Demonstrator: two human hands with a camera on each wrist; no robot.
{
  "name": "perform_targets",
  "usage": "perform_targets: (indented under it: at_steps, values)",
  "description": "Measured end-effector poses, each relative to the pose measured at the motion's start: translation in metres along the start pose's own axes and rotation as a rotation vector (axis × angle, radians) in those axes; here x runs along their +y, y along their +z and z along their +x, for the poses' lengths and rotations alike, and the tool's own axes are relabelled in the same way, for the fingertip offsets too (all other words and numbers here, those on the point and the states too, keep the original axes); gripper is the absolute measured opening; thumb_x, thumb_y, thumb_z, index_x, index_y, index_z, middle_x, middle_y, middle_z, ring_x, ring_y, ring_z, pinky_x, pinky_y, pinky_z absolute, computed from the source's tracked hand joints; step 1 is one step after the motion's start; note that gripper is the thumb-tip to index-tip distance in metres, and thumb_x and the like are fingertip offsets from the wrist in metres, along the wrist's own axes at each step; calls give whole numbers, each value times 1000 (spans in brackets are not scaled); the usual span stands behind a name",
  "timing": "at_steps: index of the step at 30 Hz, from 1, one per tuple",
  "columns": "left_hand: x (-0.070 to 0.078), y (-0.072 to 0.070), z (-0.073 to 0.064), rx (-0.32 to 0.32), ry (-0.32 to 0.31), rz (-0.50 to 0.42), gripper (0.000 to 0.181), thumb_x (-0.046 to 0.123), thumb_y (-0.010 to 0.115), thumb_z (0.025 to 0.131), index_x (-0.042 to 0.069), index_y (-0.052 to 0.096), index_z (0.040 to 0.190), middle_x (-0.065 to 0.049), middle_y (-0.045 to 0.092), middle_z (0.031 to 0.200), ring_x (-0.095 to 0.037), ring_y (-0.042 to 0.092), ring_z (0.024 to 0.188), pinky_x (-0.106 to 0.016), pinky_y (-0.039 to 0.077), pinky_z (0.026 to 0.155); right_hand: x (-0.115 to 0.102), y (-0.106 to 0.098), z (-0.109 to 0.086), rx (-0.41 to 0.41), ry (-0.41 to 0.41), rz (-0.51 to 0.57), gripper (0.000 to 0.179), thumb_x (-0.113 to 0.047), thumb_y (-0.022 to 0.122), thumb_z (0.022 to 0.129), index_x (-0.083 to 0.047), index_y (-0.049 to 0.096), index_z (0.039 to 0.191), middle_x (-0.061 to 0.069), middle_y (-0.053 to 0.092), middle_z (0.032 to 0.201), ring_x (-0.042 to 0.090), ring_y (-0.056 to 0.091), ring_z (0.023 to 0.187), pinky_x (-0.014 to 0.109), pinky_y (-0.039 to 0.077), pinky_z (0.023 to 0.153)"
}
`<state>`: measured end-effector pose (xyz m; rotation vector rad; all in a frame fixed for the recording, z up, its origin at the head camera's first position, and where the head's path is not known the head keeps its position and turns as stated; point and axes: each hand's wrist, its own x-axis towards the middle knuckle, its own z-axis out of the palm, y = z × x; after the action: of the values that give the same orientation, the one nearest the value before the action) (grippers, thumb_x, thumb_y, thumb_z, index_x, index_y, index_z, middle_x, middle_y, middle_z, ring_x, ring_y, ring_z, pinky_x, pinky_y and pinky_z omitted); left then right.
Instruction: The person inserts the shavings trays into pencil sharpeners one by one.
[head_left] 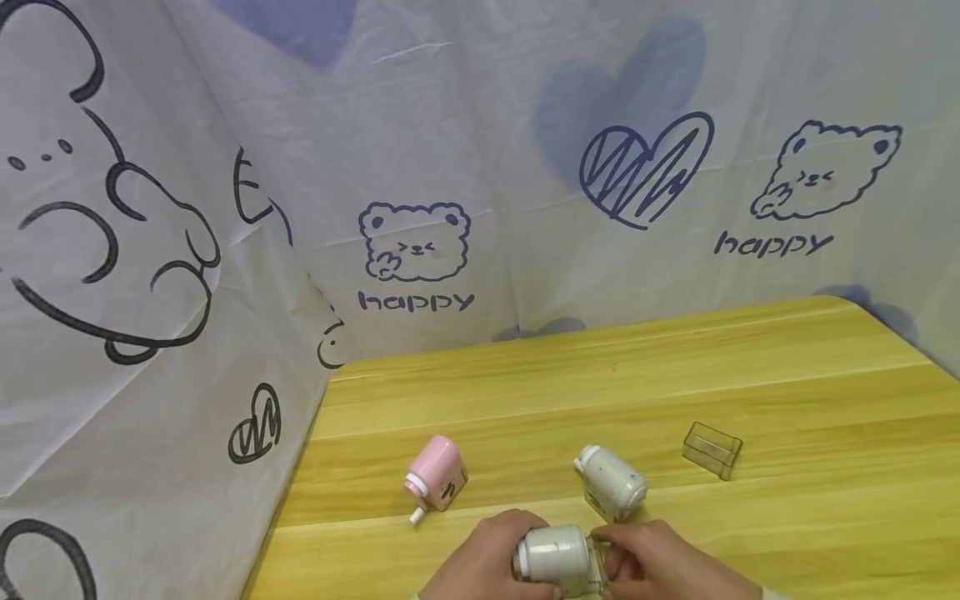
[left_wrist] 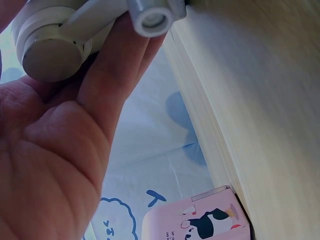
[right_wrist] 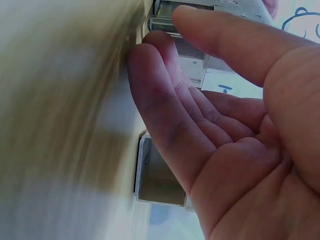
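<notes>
In the head view my left hand point(head_left: 491, 558) grips a pale grey-green hand-crank pencil sharpener point(head_left: 555, 552), which lies on its side over the table. The left wrist view shows its round crank hub point(left_wrist: 52, 57) and knob point(left_wrist: 151, 21) beside my curled fingers. My right hand point(head_left: 660, 560) pinches a clear shavings drawer point(head_left: 597, 567) at the sharpener's right end. From the right wrist, the thumb and fingertips are at the drawer's edge point(right_wrist: 165, 24). Just beyond the hands lies a second grey-green sharpener point(head_left: 611, 482), its white crank turned to the left.
A pink sharpener point(head_left: 437, 473) with a panda print lies to the left, crank towards me. Farther right rests a loose clear shavings drawer point(head_left: 712, 450). The wood-grain table point(head_left: 525, 400) ends at printed cloth point(head_left: 517, 208) behind and on the left.
</notes>
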<state>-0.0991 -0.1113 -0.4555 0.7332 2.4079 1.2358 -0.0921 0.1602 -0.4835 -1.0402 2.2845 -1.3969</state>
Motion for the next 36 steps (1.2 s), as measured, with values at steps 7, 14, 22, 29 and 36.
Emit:
perform_targets:
  at_steps: [7,14,22,29,36]
  values:
    - [0,1,0,1,-9,-8,43,20,90,76,13,68,112,14,62,93,-1,59,78,-23,51,70,2,2,0,-10,-1,-18,39,0,75,88,11,61,123,-15,65,85,-5,60,71,23,54,59]
    - [0,1,0,-5,-15,0,43,20,91,76,13,68,112,14,62,93,-1,59,78,-24,51,70,2,3,0,-4,-2,-54,42,0,75,88,15,60,124,-15,64,84,-5,58,71,22,54,59]
    - [0,1,0,-8,-23,-8,43,20,90,76,13,68,111,13,62,93,-2,59,77,-24,51,70,2,3,0,-7,3,-51,43,-2,75,90,15,59,126,-15,64,84,-5,59,71,22,54,60]
    - [0,0,1,-10,-15,7,43,21,90,76,13,68,112,13,62,93,-1,59,78,-24,51,70,0,-4,-3,-37,78,121,52,-3,72,92,20,52,134,-9,71,94,0,65,78,25,57,67]
    - [-1,0,1,-5,-4,16,43,21,90,76,12,68,112,14,62,94,-1,58,78,-23,51,70,-2,-7,-1,-52,74,171,47,-4,71,94,19,54,131,-7,73,97,2,67,79,26,58,67]
